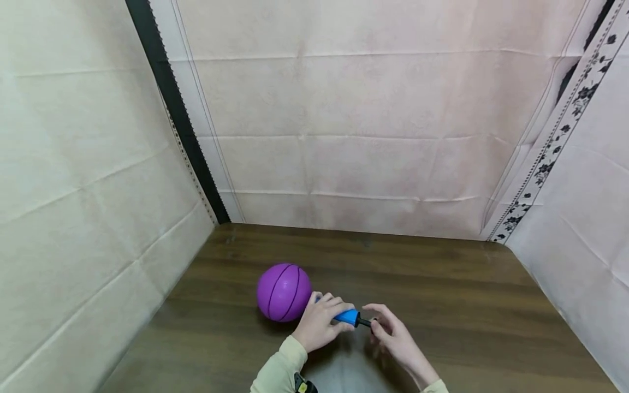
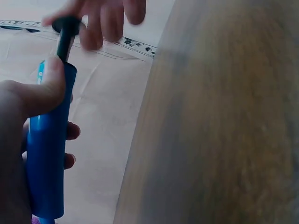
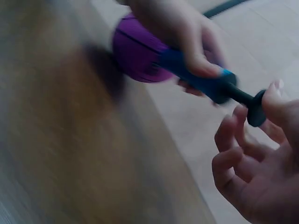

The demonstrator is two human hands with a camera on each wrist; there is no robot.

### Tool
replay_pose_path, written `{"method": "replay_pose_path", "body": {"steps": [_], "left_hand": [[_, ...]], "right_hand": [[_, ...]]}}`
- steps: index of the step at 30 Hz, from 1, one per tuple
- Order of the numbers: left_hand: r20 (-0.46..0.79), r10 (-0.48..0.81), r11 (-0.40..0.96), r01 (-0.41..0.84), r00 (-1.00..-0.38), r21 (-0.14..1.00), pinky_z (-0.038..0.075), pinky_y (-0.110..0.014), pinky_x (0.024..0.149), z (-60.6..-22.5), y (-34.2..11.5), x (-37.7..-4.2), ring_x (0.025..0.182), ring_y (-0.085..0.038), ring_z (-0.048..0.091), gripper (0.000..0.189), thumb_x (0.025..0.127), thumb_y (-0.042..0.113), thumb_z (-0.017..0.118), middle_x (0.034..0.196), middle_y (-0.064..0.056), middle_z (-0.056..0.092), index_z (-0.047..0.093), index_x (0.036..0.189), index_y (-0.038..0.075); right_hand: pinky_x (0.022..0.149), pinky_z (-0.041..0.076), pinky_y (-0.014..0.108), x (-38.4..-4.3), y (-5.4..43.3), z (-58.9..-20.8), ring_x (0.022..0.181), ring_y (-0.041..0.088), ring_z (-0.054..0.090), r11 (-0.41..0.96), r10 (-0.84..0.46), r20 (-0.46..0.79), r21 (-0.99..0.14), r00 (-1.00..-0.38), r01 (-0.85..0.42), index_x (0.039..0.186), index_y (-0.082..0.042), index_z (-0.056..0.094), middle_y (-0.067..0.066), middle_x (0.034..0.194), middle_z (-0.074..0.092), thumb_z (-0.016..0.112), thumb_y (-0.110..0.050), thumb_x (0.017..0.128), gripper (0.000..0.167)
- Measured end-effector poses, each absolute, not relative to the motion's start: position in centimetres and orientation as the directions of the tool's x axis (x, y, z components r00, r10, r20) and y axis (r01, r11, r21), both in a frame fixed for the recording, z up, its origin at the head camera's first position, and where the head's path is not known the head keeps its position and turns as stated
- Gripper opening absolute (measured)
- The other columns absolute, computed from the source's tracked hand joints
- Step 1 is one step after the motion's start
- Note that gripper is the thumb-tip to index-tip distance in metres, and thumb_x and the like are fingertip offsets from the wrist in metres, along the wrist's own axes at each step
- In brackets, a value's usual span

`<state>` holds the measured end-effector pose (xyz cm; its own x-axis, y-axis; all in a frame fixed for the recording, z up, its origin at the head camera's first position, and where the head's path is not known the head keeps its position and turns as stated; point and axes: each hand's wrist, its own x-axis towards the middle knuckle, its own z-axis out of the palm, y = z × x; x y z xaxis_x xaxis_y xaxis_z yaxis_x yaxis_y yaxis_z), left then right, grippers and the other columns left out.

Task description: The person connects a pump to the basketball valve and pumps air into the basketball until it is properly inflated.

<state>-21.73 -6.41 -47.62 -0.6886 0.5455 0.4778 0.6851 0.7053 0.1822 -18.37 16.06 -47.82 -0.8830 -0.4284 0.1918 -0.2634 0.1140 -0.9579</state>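
A blue hand pump (image 1: 348, 316) with a black plunger is held between the two hands. My left hand (image 1: 320, 323) grips its barrel, the thumb lying along it in the left wrist view. At the other end my right hand (image 1: 395, 338) pinches the round black plunger handle (image 3: 256, 108) with thumb and fingers; part of the plunger rod stands out of the barrel. A purple ball (image 1: 284, 292) with black lines rests on the table just left of my left hand. The pump's far end points at the ball; where they meet is hidden by the left hand.
The brown wood-look table (image 1: 481, 316) runs back to a pale creased cloth (image 1: 354, 131) hung as a wall. More cloth stands at the left (image 1: 88, 207) and right, and a floral-edged strip (image 1: 550, 158) lines the right corner.
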Motion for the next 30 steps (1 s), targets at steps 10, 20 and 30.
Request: {"method": "replay_pose_path", "body": {"steps": [10,20,30], "left_hand": [[0.436,0.547,0.727,0.664,-0.715,0.175,0.038,-0.042,0.096,-48.1,-6.0,-21.2,0.097,-0.006,0.056,0.033,0.084,0.048,0.069,0.102,0.014,0.068,0.066,0.111,0.028],[0.556,0.346,0.856,0.497,-0.756,0.144,0.025,-0.059,0.110,-44.0,-9.3,-21.5,0.130,-0.032,0.041,0.045,0.077,0.045,0.077,0.130,-0.006,0.055,0.067,0.114,0.023],[0.563,-0.002,0.960,0.155,-0.827,0.231,0.032,-0.068,0.101,-45.5,-11.0,-22.9,0.128,-0.044,0.043,0.057,0.071,0.060,0.076,0.133,-0.009,0.058,0.067,0.118,0.029]], "right_hand": [[0.054,0.053,0.032,-18.5,13.2,-48.5,0.066,0.012,0.061,0.265,-0.294,0.064,-0.953,-0.954,-0.146,0.123,-0.008,0.049,0.017,0.097,0.066,0.067,-0.024,0.092,0.039],[0.046,0.045,0.024,-18.0,12.3,-47.8,0.048,0.007,0.052,0.423,-0.280,0.032,-0.893,-0.960,-0.153,0.119,-0.006,0.060,0.005,0.063,0.060,0.066,-0.031,0.092,0.037],[0.057,0.038,0.018,-16.8,11.2,-47.4,0.058,-0.002,0.044,0.576,-0.198,0.206,-0.767,-0.958,-0.284,0.102,-0.019,0.071,-0.010,0.068,0.054,0.072,-0.030,0.086,0.020]]}}
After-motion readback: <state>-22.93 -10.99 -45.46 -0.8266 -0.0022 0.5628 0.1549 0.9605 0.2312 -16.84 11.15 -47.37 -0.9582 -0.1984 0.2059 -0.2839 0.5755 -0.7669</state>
